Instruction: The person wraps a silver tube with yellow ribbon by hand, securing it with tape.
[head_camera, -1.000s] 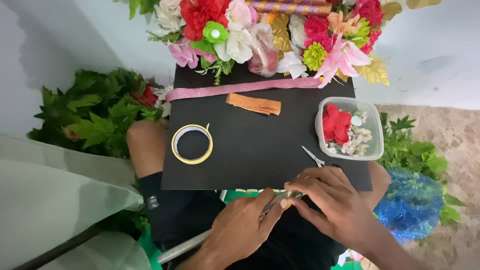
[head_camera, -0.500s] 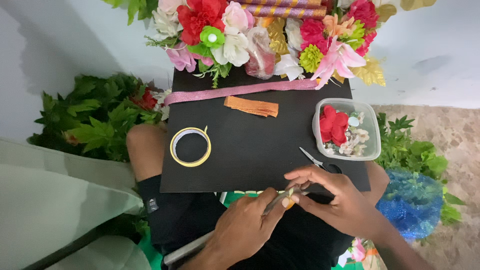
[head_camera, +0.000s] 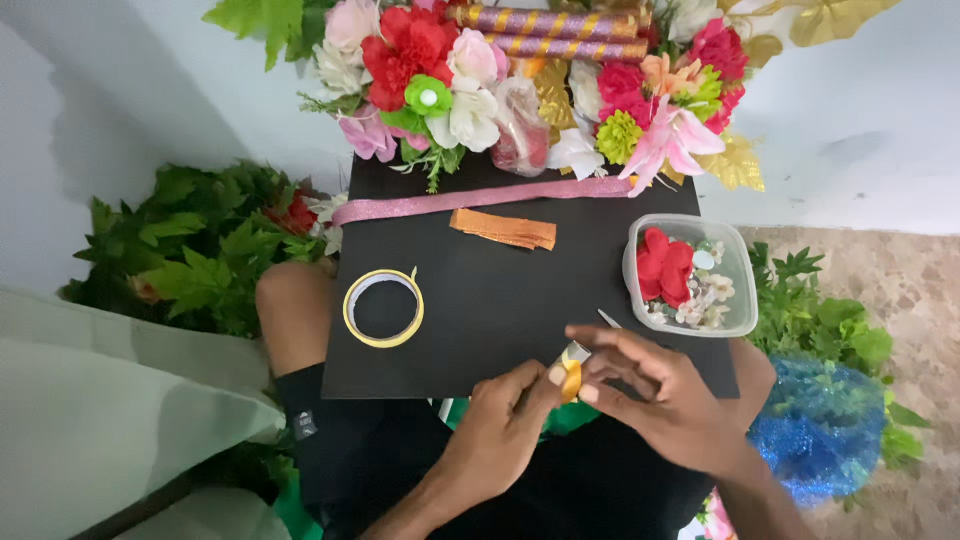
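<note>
Black board (head_camera: 500, 300) on the lap, pale wall behind, lower centre of frame. Left hand (head_camera: 505, 425) and right hand (head_camera: 660, 395) meet at the board's near edge, fingertips of both pinching a small yellow piece (head_camera: 571, 379); thumbs pressed to it, wrists angled inward. The piece is mostly covered by fingers, so its shape is unclear. A thin metal tip (head_camera: 608, 318) shows above the right knuckles, the rest hidden. Tape ring (head_camera: 383, 308) lies left; plastic tub (head_camera: 742, 262) right.

small yellow-gold piece (head_camera: 571, 380), pinched between fingertips, over black board's near edge (head_camera: 480, 300)
</note>
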